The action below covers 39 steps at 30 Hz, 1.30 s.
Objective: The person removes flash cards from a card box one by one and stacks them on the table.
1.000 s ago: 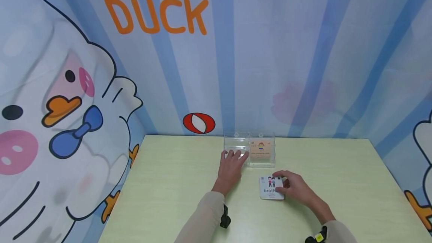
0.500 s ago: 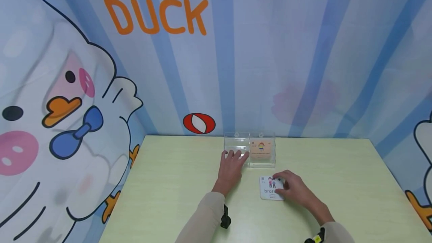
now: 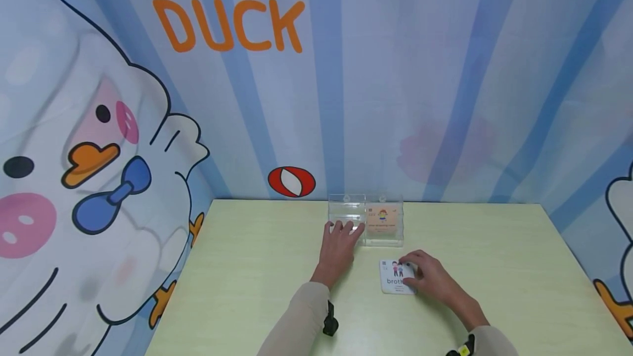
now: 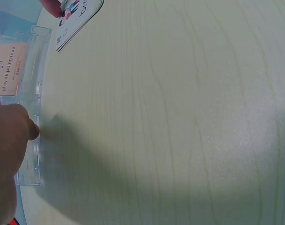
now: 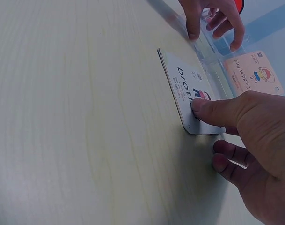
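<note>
A clear plastic card holder [image 3: 347, 199] with two compartments stands at the table's back edge. My left hand [image 3: 336, 254] holds it at the left compartment, thumb at the front lip and fingers bent inside, as the right wrist view shows. In the right compartment sits an orange "play skipping rope" card [image 3: 382, 218]. In front of the holder, my right hand [image 3: 437, 279] pinches a stack of white flash cards [image 5: 172, 75] by its right side. The thumb lies on the top card, which reads "broth…" with the end covered; the fingers underneath are mostly hidden.
The pale wood table [image 3: 237, 290] ends at a cloth backdrop [image 3: 376, 98] printed with ducks and the word DUCK. The holder stands close against that backdrop. Each wrist wears a small black camera [image 3: 330, 320].
Almost nothing differs. The right hand and the card stack have shifted very slightly; the left hand stays on the holder.
</note>
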### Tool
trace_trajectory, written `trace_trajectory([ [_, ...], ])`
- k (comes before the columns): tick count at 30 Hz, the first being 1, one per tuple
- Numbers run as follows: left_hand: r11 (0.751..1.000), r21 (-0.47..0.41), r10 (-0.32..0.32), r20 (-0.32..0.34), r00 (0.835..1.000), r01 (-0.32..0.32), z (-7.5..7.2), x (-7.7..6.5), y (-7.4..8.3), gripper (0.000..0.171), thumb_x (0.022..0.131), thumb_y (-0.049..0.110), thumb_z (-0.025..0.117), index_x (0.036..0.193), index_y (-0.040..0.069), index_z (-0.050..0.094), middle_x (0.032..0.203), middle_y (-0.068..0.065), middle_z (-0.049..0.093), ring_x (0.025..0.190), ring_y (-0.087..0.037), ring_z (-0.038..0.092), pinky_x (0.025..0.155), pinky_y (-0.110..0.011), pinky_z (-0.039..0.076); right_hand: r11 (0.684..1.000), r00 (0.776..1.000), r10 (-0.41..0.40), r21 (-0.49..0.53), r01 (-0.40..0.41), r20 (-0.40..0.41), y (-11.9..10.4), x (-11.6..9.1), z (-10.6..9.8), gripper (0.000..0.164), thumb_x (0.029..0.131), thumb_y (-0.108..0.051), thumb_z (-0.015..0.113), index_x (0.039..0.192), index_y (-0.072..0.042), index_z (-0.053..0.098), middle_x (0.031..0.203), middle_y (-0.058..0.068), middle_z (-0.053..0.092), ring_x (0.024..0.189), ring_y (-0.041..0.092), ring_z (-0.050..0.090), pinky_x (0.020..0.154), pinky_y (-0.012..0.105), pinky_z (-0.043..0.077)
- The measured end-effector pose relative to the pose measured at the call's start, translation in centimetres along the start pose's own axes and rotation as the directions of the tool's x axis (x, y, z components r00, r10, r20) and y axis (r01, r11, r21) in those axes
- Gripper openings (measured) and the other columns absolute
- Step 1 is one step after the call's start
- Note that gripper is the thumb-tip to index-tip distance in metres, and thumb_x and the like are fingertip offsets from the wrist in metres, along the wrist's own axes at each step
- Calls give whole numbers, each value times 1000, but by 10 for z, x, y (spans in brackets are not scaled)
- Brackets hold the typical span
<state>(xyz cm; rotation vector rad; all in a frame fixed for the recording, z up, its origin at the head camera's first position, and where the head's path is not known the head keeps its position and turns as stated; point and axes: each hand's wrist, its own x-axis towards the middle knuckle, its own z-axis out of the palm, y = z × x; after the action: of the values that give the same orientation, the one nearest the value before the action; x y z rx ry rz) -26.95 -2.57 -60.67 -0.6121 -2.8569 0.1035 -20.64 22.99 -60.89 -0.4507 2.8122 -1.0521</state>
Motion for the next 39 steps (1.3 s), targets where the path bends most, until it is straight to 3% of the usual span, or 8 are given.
trace_trajectory([
  [8,1000,15,2,-9,1000,-1,1,1,-2,68,91,24,80,151,35,50,136,3,62,122,-22,55,113,-51,37,1000,1000,-1,-3,1,0,-1,1,-1,40,85,-6,84,123,-3,71,126,14,62,94,18,57,76,28,50],
  [16,1000,23,0,-2,1000,0,1,0,-3,66,93,24,79,151,35,50,136,3,62,122,-22,55,113,-51,37,999,999,-33,8,33,-3,-4,6,-10,43,90,-12,80,129,1,66,122,14,64,82,15,53,68,26,46],
  [29,1000,6,10,-32,999,-10,4,-1,-4,70,88,20,83,149,34,52,132,3,62,120,-22,55,112,-51,38,998,997,-62,-7,61,-50,-17,39,-42,48,98,-17,73,140,0,59,121,18,65,84,17,55,65,29,49],
  [39,1000,-24,9,-11,1000,-9,0,-1,-1,70,90,17,80,151,33,51,134,3,62,121,-23,54,114,-52,36,995,990,-98,-25,96,-103,-24,61,-64,47,97,-12,72,140,1,58,115,19,66,81,23,60,69,36,51],
])
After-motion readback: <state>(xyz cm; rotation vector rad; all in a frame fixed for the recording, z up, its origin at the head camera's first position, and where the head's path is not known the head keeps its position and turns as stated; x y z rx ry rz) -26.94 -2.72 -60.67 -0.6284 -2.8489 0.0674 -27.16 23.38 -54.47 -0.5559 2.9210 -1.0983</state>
